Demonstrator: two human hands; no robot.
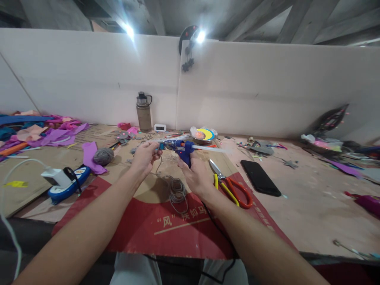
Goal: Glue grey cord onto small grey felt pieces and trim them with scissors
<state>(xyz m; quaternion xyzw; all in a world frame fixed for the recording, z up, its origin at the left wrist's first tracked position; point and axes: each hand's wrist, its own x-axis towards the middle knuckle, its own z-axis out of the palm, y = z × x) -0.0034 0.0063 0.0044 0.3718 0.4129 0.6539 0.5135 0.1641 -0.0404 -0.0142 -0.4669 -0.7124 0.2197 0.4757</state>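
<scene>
My right hand is closed round the grip of a blue hot glue gun, whose clear glue stick sticks out to the right. The gun's nozzle points left at a small teal piece pinched in my left hand. A thin grey cord runs down from that piece to a loose coil on the cardboard sheet below both hands. The gun's black cable trails toward me under my right forearm.
Scissors with yellow and orange handles and a black phone lie right of my hands. A grey yarn ball, white charger, bottle, tape roll and heaps of coloured felt scraps are spread over the workbench.
</scene>
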